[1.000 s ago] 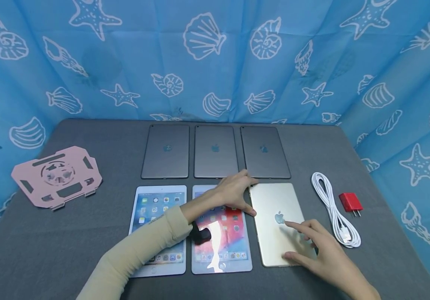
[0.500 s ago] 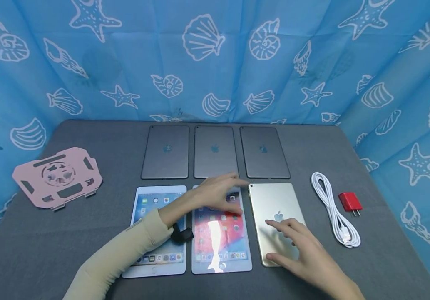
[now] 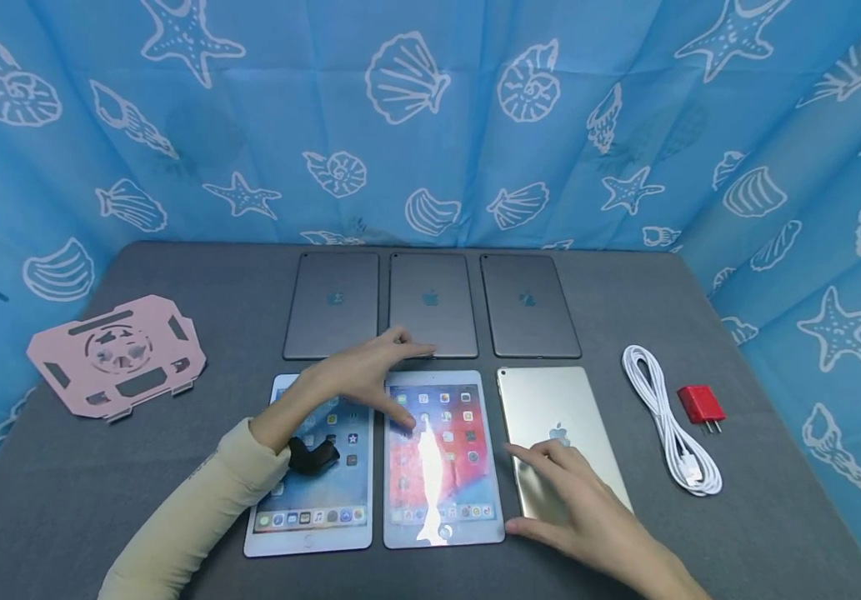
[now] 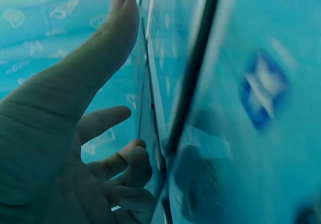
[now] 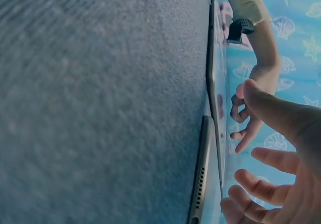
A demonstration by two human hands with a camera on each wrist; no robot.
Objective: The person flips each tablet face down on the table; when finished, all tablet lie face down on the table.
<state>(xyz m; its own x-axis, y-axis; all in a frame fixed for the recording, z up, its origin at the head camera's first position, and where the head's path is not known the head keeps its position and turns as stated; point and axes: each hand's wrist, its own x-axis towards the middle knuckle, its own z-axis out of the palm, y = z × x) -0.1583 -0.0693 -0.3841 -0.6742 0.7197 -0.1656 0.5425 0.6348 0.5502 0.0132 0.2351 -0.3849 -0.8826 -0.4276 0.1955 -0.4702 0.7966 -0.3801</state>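
My left hand (image 3: 370, 362) holds nothing. In the head view its thumb overlaps the upper left of the middle white-framed tablet (image 3: 468, 467), and its fingers overlap the lower edge of a grey tablet (image 3: 430, 312) behind. Below the wrist lies another white-framed tablet (image 3: 325, 496), screen lit. My right hand (image 3: 573, 508), also holding nothing, is over the gold tablet (image 3: 550, 400), which lies face down. Its thumb tip is right at the middle tablet's lower right corner. In the right wrist view the gold tablet's edge (image 5: 200, 184) shows below the spread fingers (image 5: 271, 158).
Two more grey tablets (image 3: 336, 308) lie face down in the back row. A pink stand plate (image 3: 160, 333) is at the left. At the right are a coiled white cable (image 3: 655, 392) and a red charger plug (image 3: 700, 404). A blue curtain (image 3: 265, 125) hangs behind the table.
My left hand has moved left, off the gold tablet's upper left edge and across the middle tablet. My right hand has shifted left over the gold tablet. The tablets stay in place.
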